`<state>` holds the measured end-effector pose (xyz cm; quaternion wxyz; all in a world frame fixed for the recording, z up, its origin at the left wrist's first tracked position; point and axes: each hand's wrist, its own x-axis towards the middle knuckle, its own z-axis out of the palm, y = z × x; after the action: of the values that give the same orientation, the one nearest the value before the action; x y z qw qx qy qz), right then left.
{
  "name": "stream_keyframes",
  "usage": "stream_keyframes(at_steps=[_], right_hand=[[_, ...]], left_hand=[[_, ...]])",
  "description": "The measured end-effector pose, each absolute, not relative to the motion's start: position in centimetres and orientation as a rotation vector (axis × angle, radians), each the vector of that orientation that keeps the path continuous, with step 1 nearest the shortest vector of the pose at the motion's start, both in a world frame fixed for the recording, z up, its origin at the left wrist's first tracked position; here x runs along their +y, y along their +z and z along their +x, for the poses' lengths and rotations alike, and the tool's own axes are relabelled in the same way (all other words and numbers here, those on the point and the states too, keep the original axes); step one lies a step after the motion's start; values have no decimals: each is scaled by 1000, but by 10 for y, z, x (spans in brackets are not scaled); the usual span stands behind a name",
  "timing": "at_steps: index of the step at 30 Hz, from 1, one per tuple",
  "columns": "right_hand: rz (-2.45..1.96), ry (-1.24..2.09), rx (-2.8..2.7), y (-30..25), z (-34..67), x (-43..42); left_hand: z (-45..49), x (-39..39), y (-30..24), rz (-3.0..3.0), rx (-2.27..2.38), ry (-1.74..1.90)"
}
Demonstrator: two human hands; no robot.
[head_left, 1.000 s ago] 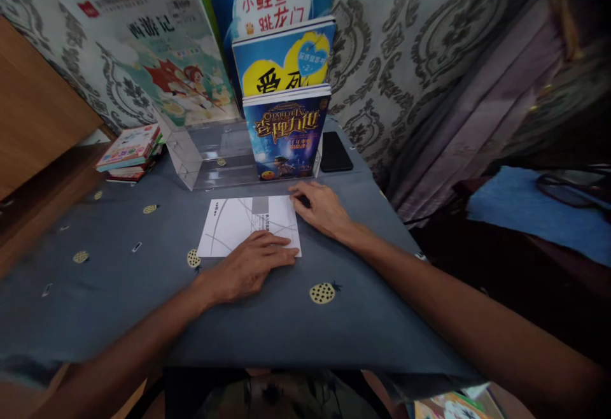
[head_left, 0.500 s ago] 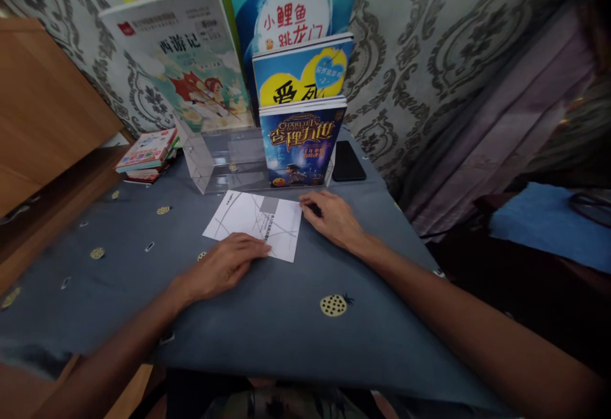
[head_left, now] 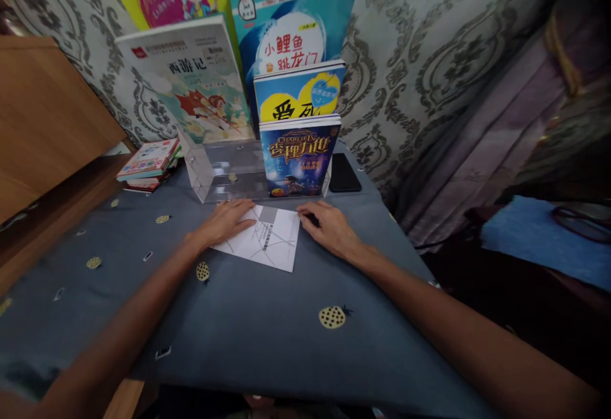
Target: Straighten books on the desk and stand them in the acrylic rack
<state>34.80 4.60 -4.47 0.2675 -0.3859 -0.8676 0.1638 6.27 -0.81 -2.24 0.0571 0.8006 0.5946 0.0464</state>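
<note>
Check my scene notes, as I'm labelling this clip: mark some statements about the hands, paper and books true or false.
The left hand rests on the white paper. True.
The right hand holds the black phone. False: it rests at the paper's right edge; the phone lies apart.
The dark blue book stands upright in the clear stand. True.
The stack of books lies right of the stand. False: left of it.

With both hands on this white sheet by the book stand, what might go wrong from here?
The paper lies right before the clear stand; sliding it forward might knock the upright blue book over. The left hand and right hand rest at opposite ends, so uneven pulling may crease or tear it.
</note>
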Motion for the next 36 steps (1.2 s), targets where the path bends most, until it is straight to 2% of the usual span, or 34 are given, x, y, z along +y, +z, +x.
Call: stream_keyframes(at_steps=[9,25,32,36], right_hand=[[-969,425,-2367,-45,348,48],[-845,339,-2593,-50,348,47],[-905,39,-2700,-48,326,4],[-727,119,-2771,-51,308,-34]], left_hand=[[77,-22,-16,2566,1870,137],[90,-32,-5,2258,1929,173],[96,-38,-4,2305,1975,105],[92,-39,-8,2359,1954,113]])
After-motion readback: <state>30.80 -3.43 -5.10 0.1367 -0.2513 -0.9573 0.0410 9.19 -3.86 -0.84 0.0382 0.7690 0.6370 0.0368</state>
